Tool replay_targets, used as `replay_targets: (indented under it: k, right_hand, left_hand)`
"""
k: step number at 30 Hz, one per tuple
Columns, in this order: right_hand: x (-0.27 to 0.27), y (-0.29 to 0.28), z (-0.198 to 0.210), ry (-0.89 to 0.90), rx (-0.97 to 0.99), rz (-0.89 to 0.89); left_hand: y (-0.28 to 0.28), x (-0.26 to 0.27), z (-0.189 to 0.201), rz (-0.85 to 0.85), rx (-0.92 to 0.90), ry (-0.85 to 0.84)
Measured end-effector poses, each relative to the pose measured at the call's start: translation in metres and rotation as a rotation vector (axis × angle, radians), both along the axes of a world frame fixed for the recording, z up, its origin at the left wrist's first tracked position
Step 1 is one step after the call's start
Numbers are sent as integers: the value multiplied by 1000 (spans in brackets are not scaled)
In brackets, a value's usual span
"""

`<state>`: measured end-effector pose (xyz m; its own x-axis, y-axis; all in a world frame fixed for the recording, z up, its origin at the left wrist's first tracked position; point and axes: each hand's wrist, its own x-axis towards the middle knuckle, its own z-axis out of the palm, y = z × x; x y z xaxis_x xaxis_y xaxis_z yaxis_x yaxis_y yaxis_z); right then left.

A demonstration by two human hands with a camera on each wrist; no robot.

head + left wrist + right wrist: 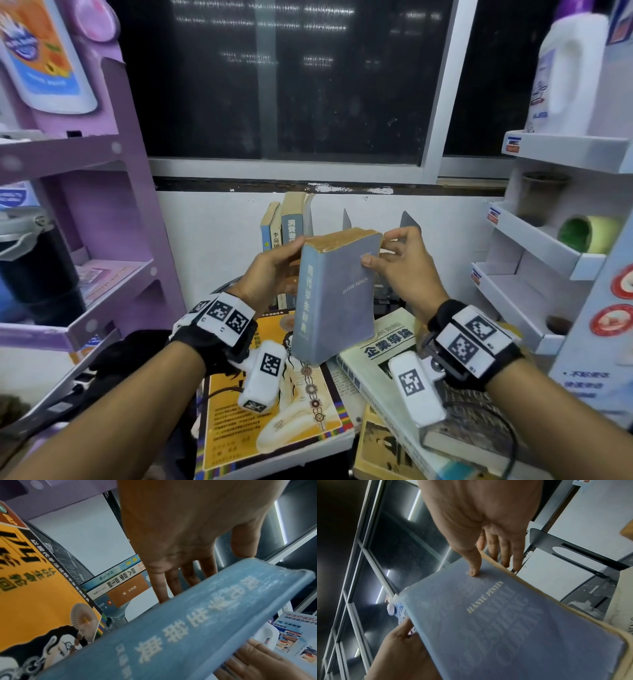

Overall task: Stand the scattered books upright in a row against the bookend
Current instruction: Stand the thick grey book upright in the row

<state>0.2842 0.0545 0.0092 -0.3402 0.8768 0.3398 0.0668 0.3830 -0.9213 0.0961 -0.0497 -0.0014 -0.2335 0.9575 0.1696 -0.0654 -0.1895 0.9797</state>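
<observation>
A dark window (281, 82) filled the wall above the work surface. A purple shelf unit (78, 192) stood at the left and a white tiered rack (534, 246) at the right, with a white detergent jug (565, 75) on the rack's top tier and a roll of tape (589, 233) on the tier below.

Scattered books lay flat in front of the person: a large yellow-covered book (274, 421) at the left, a pale business textbook (380, 359) beside it and partly overlapping a dark book (469, 425) at the right.

A thick grey-blue dictionary (335, 294) was held off the pile, nearly upright and tilted slightly, spine toward the person, yellowed page edges up. The left hand (270, 270) gripped its far cover, thumb curled over the top corner by the spine and fingers (173, 584) straight behind the book. The right hand (404, 267) pinched its upper fore-edge corner, thumb pressed on the near cover and fingers (505, 555) reaching over the page edges.

Behind the dictionary, a few books already stood upright (284, 222) against the wall, spines outward, just left of a thin metal bookend (409, 219) whose plates rose beyond the right fingertips. In the right wrist view the bookend (573, 550) stood apart from the dictionary (505, 628).
</observation>
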Motion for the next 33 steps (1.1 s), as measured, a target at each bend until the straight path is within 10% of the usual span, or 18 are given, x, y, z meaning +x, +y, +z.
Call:
replay_targets:
  k: [5, 17, 33]
  right_hand:
    - [-3, -7, -9, 27, 81, -155]
    - [0, -28, -4, -183, 30, 356]
    - [-21, -47, 12, -205, 122, 483]
  left_hand:
    - [5, 1, -4, -53, -23, -38]
    - [10, 3, -9, -120, 5, -61]
    - [-27, -11, 4, -31, 21, 72]
